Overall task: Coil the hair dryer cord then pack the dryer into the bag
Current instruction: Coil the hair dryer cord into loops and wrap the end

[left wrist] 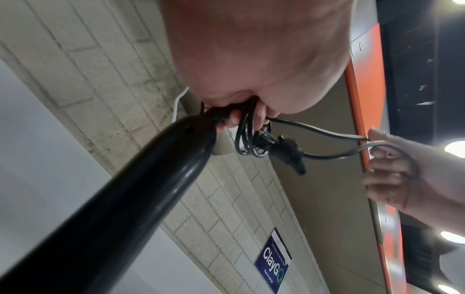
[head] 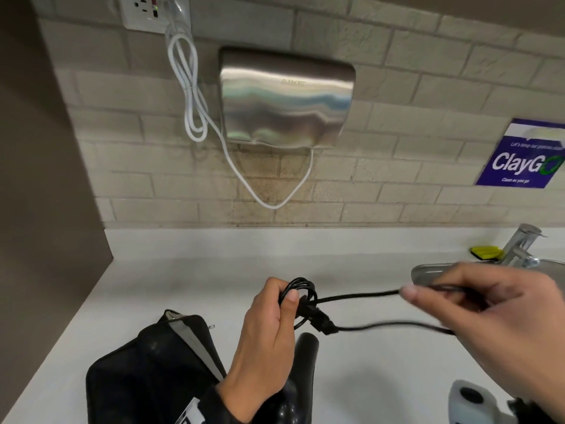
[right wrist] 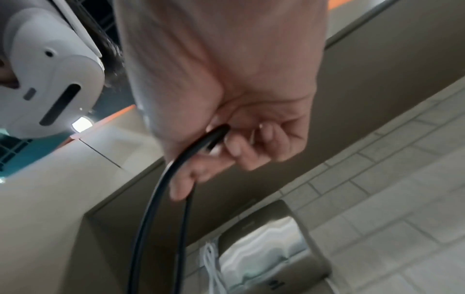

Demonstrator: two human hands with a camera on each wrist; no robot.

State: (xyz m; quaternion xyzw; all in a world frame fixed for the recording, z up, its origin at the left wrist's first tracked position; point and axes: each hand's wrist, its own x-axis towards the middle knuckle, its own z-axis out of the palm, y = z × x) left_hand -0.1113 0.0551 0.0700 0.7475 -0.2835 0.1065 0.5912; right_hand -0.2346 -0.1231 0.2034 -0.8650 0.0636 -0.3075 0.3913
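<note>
My left hand (head: 276, 304) grips a bundle of coiled black cord (head: 301, 296) together with the end of the black hair dryer handle (head: 305, 356). In the left wrist view the handle (left wrist: 141, 191) runs up to my left hand (left wrist: 241, 119), and the plug (left wrist: 289, 153) hangs beside the coil. A loop of cord (head: 360, 296) stretches right to my right hand (head: 452, 301), whose fingers are curled round it; in the right wrist view my right hand (right wrist: 214, 145) holds two strands of the cord (right wrist: 153, 208). The black bag (head: 146, 371) lies on the counter at lower left, its opening facing up.
The white counter (head: 183, 286) meets a brick wall with a steel hand dryer (head: 286, 99) and its white cable (head: 189, 96). A sink edge (head: 428, 272), a tap (head: 519, 243) and a yellow sponge (head: 484, 250) are at the right. A grey side wall (head: 39, 179) bounds the left.
</note>
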